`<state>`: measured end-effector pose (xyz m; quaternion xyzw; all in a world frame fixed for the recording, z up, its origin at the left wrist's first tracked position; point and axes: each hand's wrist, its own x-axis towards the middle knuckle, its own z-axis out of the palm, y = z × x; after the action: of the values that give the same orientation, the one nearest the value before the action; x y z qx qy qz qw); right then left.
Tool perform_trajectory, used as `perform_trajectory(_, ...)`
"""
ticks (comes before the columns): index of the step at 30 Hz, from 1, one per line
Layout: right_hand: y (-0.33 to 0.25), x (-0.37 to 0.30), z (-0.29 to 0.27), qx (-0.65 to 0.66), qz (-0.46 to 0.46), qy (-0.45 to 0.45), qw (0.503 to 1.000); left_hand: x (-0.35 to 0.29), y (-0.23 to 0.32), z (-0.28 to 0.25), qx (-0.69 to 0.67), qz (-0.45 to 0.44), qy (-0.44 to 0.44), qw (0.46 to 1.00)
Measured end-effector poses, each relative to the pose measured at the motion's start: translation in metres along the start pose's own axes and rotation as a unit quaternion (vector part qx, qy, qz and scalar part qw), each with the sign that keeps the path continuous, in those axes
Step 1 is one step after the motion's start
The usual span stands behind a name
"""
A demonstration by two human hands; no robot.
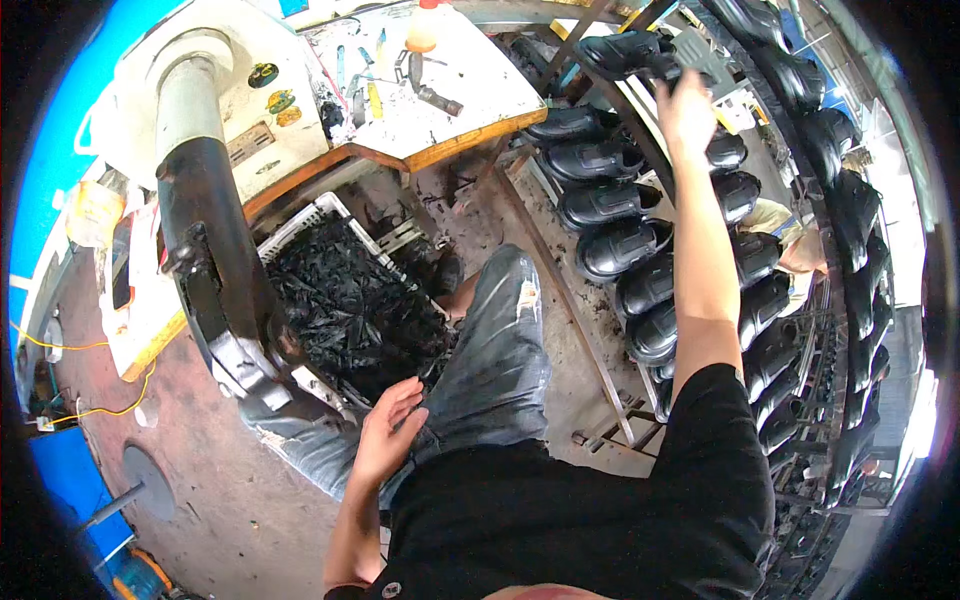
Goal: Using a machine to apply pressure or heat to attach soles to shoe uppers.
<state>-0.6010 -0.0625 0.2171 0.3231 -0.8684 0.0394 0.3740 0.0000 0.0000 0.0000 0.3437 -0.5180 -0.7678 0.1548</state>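
My right arm stretches out to the rack at the upper right, where my right hand (685, 115) is closed at the end of a black shoe (625, 52). The fingertips are partly hidden against the dark material. Just beyond them is a grey panel (698, 52). My left hand (391, 430) hovers over my lap, holding nothing, its fingers stretched out and slightly apart. Beside it, at my left knee, stands a machine with a thick dark arm (205, 195) and a metal head (250, 368) at its lower end.
Rows of black shoes (605, 203) fill the rack on my right, with more on a tall rack (855, 215) beyond. A white crate (330, 205) of black scraps (345, 300) sits before me. A white worktable (485, 85) carries tools and an orange-tinted bottle (422, 35).
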Motion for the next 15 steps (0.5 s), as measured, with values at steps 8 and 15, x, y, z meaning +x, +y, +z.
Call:
perform_trajectory(8, -0.039, -0.149, -0.149, 0.379, -0.144, 0.099, 0.909, -0.001, 0.031, 0.006, -0.002, 0.040, 0.027, 0.999)
perform_trajectory(15, -0.030, -0.308, -0.127, 0.877, 0.189, -0.219, 0.383, 0.015, 0.038, 0.016, -0.263, 0.170, 0.007, 0.950)
